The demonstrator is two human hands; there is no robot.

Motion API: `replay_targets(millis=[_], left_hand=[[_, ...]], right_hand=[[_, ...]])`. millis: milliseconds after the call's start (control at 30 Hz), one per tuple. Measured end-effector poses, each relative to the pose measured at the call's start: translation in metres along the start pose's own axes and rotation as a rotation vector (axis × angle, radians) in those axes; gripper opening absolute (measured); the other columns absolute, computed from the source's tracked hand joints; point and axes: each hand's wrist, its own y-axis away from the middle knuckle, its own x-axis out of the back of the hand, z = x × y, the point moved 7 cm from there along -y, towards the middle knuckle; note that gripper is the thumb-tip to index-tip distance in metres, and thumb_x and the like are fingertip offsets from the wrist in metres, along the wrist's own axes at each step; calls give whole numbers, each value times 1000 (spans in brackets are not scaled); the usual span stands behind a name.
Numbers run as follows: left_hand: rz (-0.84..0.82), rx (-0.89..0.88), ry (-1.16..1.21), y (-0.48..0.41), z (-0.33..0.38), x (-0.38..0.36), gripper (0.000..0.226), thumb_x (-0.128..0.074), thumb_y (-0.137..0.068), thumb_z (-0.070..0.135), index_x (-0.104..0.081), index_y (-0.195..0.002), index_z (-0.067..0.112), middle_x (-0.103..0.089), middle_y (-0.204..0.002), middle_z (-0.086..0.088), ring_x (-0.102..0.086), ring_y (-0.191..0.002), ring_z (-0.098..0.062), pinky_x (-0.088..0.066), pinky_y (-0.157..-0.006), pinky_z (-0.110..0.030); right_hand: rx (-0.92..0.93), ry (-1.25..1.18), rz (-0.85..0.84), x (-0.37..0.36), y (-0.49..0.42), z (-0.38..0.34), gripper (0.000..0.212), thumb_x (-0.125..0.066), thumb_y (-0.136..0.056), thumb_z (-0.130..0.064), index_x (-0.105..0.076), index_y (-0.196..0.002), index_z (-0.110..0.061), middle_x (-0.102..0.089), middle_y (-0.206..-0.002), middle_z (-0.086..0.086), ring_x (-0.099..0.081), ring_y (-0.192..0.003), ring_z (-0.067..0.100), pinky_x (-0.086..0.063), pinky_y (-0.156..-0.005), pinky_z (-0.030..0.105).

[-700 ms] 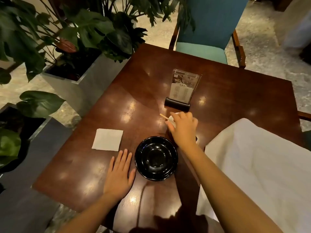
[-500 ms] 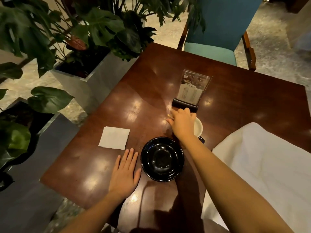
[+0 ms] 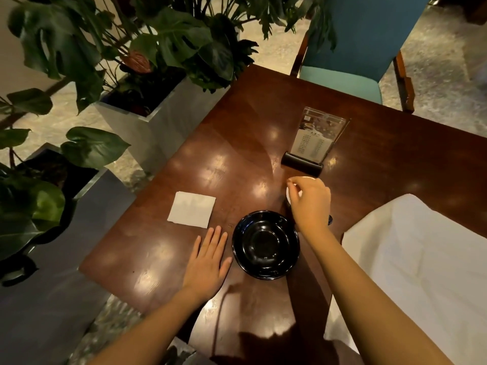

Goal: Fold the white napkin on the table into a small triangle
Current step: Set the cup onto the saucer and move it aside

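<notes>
**Napkin flat on the counter, neither grip on it**

Head view: the white napkin (image 3: 191,209) lay as a flat square on the dark wooden counter (image 3: 263,114), near its edge, at about ten o'clock from a black bowl (image 3: 265,245). Nothing touched it.

The left grip (image 3: 208,262) rested palm down on the wood at about nine o'clock from the bowl. Its fingers were straight and close together, and it held nothing. Its fingertips pointed toward twelve o'clock and stopped just short of the napkin's near edge.

The right grip (image 3: 309,204) reached out at about one o'clock from the bowl. Its fingers were curled and the thumb and forefinger were drawn together above a small white dish (image 3: 302,178), which the hand mostly hid. Whether anything sat in that pinch could not be told.

A clear menu stand (image 3: 313,139) on a black base stood upright just beyond the dish, at twelve o'clock from the right grip. A white cloth (image 3: 421,259) covered the counter's corner at three to four o'clock from the bowl.

A teal chair (image 3: 363,35) stood at the far side. Leafy plants (image 3: 158,48) in grey planters lined the counter's nine to eleven o'clock side.
</notes>
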Motion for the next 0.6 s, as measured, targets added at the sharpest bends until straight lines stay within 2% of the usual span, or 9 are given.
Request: replay_targets(millis=[67,167,267,333,433,500,600], left_hand=[[-7,-43,13,1,-2,1,60,-16,-98,50,-21,-146,16,-19,-154,-6,0,-143,-15,-1,-114,-36],[4,-108,-3,12,-11,6,58,-17,-98,50,-23,-146,18,-20,-155,-5,-3,-144,-15,-5,-115,-37],[25,-65,25,29,-36,11,58,-18,-98,51,-27,-145,17,-22,-153,-5,-6,-144,-16,-2,-115,-34],[33,9,41,39,-60,14,61,-17,-97,52,-29,-144,15,-23,-153,-5,-8,-143,-17,1,-116,-31],[40,130,19,49,-98,23,65,-13,-96,53,-33,-143,13,-25,-152,-6,-12,-142,-18,4,-115,-28],[43,202,16,54,-121,29,67,-12,-96,54,-33,-143,11,-25,-151,-8,-12,-141,-18,5,-114,-28],[30,269,7,60,-141,31,69,-12,-95,56,-30,-143,10,-25,-152,-9,-14,-141,-19,6,-114,-29]], right_hand=[[-78,-116,14,13,8,-1,19,-55,-90,-12,-71,-98,-8,-71,-99,7,-59,-90,18,-31,-78,16],[-231,-260,56,27,25,-4,21,-53,-90,-9,-69,-103,-6,-68,-106,8,-56,-91,14,-41,-82,22],[-263,-295,109,37,40,-15,19,-54,-90,-8,-69,-102,-7,-67,-103,5,-50,-86,7,-38,-77,13],[-229,-293,132,38,47,-26,18,-55,-90,-7,-68,-103,-7,-67,-104,6,-51,-88,9,-39,-79,18],[-104,-247,139,27,55,-47,19,-56,-89,-6,-68,-104,-9,-69,-99,7,-60,-94,20,-42,-83,26],[-9,-241,140,15,59,-66,19,-56,-89,-8,-68,-103,-8,-69,-94,7,-61,-92,22,-40,-82,22],[151,-296,82,-17,70,-98,28,-49,-88,-18,-69,-101,-3,-70,-86,10,-55,-83,14,-36,-76,14]])
